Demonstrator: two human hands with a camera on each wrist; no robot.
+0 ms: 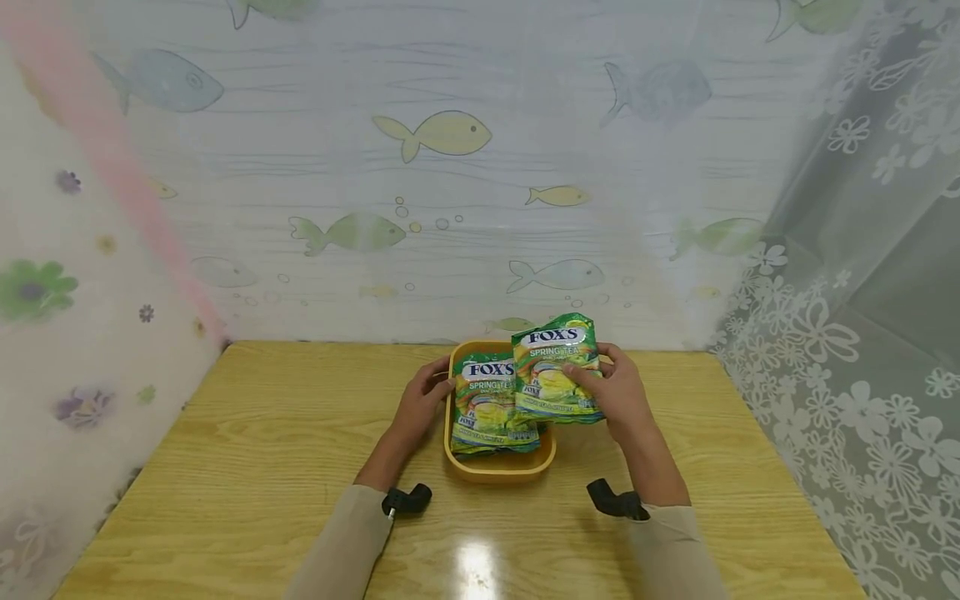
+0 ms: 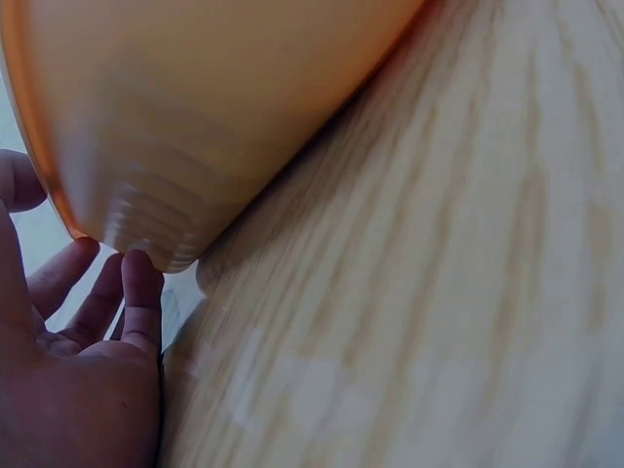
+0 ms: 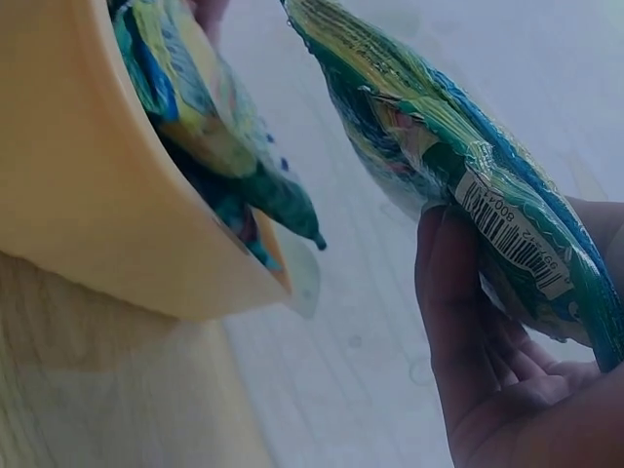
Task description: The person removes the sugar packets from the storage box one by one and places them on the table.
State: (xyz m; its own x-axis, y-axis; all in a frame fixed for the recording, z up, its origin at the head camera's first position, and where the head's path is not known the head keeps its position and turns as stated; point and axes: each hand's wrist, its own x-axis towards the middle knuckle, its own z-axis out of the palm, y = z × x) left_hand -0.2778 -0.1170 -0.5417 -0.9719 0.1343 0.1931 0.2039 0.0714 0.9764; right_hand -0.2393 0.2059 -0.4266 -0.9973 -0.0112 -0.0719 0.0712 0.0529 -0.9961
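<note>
My right hand [image 1: 622, 392] holds a green bag of Fox's Spring Tea candy [image 1: 557, 375], thumb on its front and fingers behind, above the right side of a yellow plastic tub [image 1: 501, 477]. In the right wrist view, this raised candy bag [image 3: 487, 200] shows a barcode on its edge and is apart from the tub. Another bag of the same candy [image 1: 483, 408] lies face up in the tub, with more green wrapping under it. My left hand [image 1: 422, 400] grips the tub's left side, its thumb at the rim and fingertips against the outer wall [image 2: 175, 127].
The tub stands on a light wooden table [image 1: 285, 450], near its back edge. Behind rises a wall covering [image 1: 450, 200] printed with fish. A sheer curtain with white flowers [image 1: 870, 400] hangs on the right.
</note>
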